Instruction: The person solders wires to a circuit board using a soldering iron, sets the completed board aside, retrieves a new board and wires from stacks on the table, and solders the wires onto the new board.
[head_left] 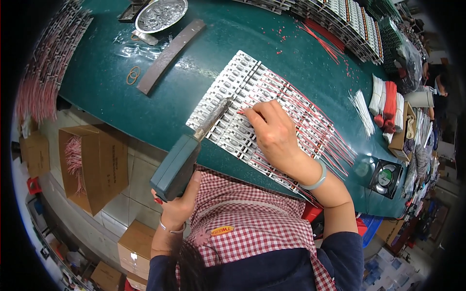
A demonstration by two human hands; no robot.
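My left hand (180,209) is wrapped round the grip of a dark green soldering gun (175,165). The gun's thick, worn metal tip reaches over a panel of white boards (224,80), which carries rows of small metal parts. My right hand (275,133) is above the same panel, its thumb and fingers pinched together beside the tip. A thin red wire seems to be between those fingertips, though its end is hard to make out. Many red and pinkish wires (335,145) run from the panel toward the right.
A brown bar (171,56) and rubber bands (133,75) lie left of the panel, below a bowl of silvery scraps (161,14). White wires (361,114), wire bundles (390,104) and a black fan (386,178) sit at right. Stacked panels (335,19) stand behind; an open carton (94,165) is at left.
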